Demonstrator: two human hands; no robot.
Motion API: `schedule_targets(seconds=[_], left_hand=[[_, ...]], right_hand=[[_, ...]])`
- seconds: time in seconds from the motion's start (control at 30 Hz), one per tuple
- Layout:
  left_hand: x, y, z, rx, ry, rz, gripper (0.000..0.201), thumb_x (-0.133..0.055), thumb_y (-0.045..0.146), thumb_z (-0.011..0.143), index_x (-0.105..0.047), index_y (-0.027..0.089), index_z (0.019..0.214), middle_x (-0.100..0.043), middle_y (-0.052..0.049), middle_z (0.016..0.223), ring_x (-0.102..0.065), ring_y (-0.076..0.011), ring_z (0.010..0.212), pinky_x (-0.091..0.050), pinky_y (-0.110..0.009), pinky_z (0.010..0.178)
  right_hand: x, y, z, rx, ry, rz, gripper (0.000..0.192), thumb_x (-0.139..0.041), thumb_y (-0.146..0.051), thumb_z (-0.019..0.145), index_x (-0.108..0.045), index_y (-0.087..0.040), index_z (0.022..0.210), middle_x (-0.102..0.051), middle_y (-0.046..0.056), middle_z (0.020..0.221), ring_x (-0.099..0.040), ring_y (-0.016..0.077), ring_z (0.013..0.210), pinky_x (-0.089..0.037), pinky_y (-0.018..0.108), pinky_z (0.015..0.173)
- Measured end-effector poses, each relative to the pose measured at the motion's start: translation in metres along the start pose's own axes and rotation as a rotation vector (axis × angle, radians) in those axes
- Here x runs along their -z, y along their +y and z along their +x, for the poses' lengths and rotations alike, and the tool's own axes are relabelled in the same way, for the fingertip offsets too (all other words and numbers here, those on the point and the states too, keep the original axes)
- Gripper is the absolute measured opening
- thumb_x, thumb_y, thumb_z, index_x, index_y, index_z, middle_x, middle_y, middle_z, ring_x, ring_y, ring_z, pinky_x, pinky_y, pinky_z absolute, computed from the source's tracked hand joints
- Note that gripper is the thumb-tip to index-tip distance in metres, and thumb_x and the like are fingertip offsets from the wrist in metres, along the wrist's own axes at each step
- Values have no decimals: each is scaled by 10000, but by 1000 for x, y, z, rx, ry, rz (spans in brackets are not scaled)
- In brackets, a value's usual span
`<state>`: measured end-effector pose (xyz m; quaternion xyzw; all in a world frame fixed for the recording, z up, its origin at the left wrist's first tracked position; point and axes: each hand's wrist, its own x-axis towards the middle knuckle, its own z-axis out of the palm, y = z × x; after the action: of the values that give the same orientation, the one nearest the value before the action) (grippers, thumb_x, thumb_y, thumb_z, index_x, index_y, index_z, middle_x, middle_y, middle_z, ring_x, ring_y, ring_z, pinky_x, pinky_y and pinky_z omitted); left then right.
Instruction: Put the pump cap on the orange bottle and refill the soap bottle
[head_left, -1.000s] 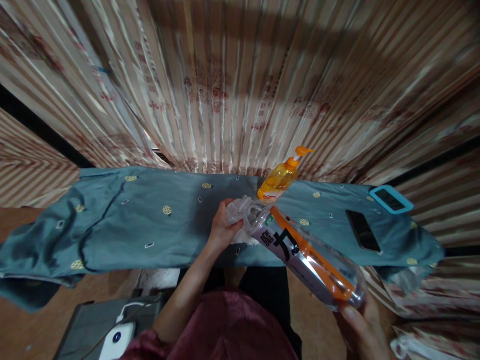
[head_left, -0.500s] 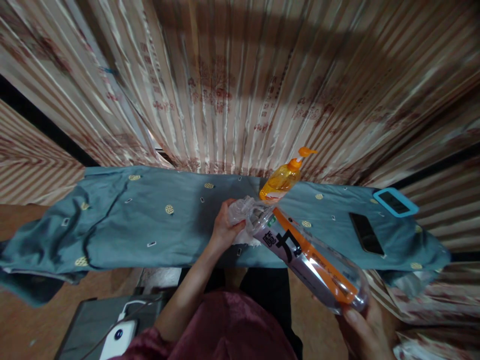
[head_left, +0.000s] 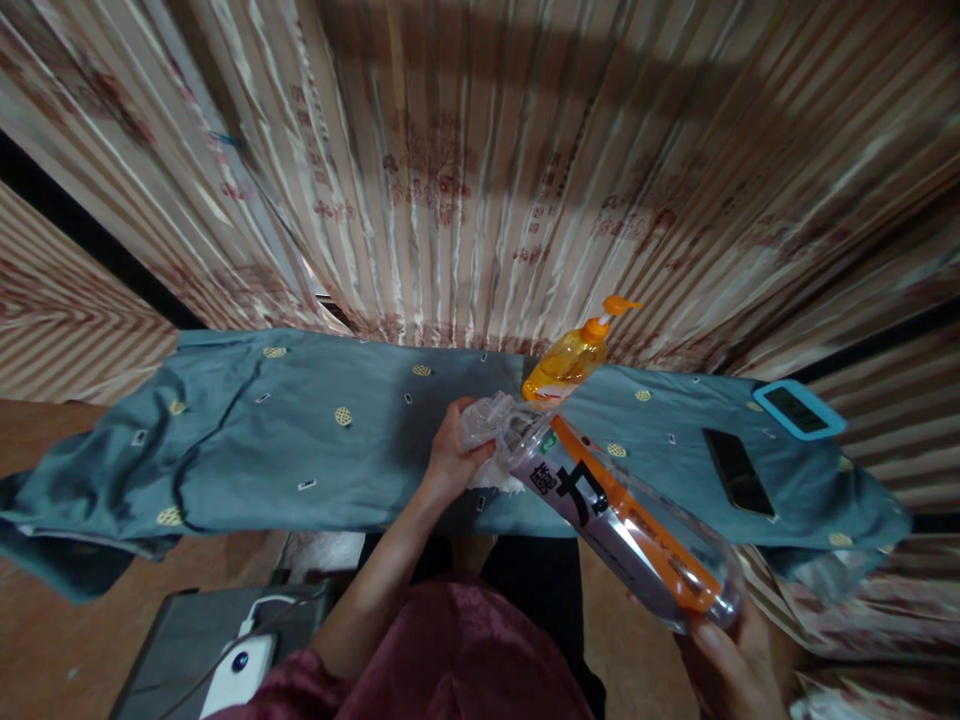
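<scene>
A large clear plastic bottle (head_left: 615,510) with an orange and grey-purple label lies tilted across the front of the table, its narrower end up and to the left. My right hand (head_left: 724,640) grips its lower end. My left hand (head_left: 457,450) closes on a clear plastic piece (head_left: 484,420) against the bottle's upper end; I cannot make out whether the two are joined. Under that hand a bit of white cloth or tissue (head_left: 499,475) shows. Just behind stands an amber pump bottle (head_left: 566,365) with an orange pump head.
A teal patterned cloth (head_left: 247,450) covers the narrow table. At the right lie a black phone (head_left: 737,470) and a blue-framed device (head_left: 799,410). A striped curtain (head_left: 480,180) hangs behind. Lower left, a white power bank (head_left: 238,675) with a cable rests on a grey box (head_left: 161,655).
The view has shifted slightly, so the table's things sit a little farther right. Both hands keep their hold, and the bottle's tilt looks the same.
</scene>
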<state>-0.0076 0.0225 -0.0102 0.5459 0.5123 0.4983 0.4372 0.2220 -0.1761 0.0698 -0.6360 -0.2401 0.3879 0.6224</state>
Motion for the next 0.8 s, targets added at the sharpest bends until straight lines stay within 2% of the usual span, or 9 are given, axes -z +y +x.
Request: schedule_targets(seconds=[0.1,0.2,0.3,0.47,0.53,0.63,0.73,0.8], left_hand=[[1,0,0,-12,0,-1,616,-891,169,683,-634,239,1239,-784,-46,1219,-758,-268,1120,-595,-383,995],[1,0,0,-17,-6,-2,625,-897,173,683,-624,241,1241,-780,-50,1236,-757,-275,1137,-594,-392,1006],[1,-1,0,-18,-12,-1,615,-893,158,682,-623,241,1228,-778,-48,1224,-757,-275,1124,-594,-389,1000],[-1,-4,0,-6,-9,-24,615,-884,135,695,-617,241,1239,-774,-57,1215,-756,-274,1118,-598,-389,982],[-1,-3,0,-1,-10,-19,618,-892,138,692,-619,247,1236,-776,-46,1203,-758,-270,1104,-602,-389,974],[-1,-1,0,1,-5,1,622,-904,135,679,-627,251,1223,-783,-33,1202,-761,-272,1112,-602,-395,986],[-2,0,-1,8,-2,-3,619,-906,142,689,-622,251,1228,-787,-26,1190,-769,-266,1097,-604,-384,976],[-3,-1,-1,13,1,-7,612,-909,153,696,-620,248,1227,-787,-25,1175,-771,-261,1072,-605,-376,958]], right_hand=[[-5,-6,-1,-34,-3,0,1038,-982,-631,602,-598,-239,1484,-597,157,1607,-439,479,1577,-268,615,1329],[-5,-6,-1,-28,1,-10,1022,-970,-629,613,-593,-247,1483,-593,146,1609,-418,479,1588,-248,601,1339],[0,-2,0,-19,-10,-28,982,-935,-641,662,-583,-278,1504,-587,112,1619,-403,434,1609,-260,538,1343],[9,4,3,-3,-59,-42,850,-879,-582,762,-606,-318,1522,-620,64,1598,-483,345,1580,-391,398,1277],[12,5,4,2,-66,-53,855,-879,-574,765,-605,-306,1529,-629,73,1589,-475,348,1588,-396,398,1278],[15,7,7,-9,-67,-56,897,-894,-578,732,-605,-282,1529,-648,98,1563,-490,387,1571,-397,461,1287],[22,13,12,9,-61,-45,843,-889,-551,735,-635,-295,1497,-652,79,1552,-503,380,1556,-396,460,1288],[31,21,16,48,-96,-58,794,-858,-524,791,-629,-301,1518,-642,74,1567,-509,371,1553,-439,451,1257]])
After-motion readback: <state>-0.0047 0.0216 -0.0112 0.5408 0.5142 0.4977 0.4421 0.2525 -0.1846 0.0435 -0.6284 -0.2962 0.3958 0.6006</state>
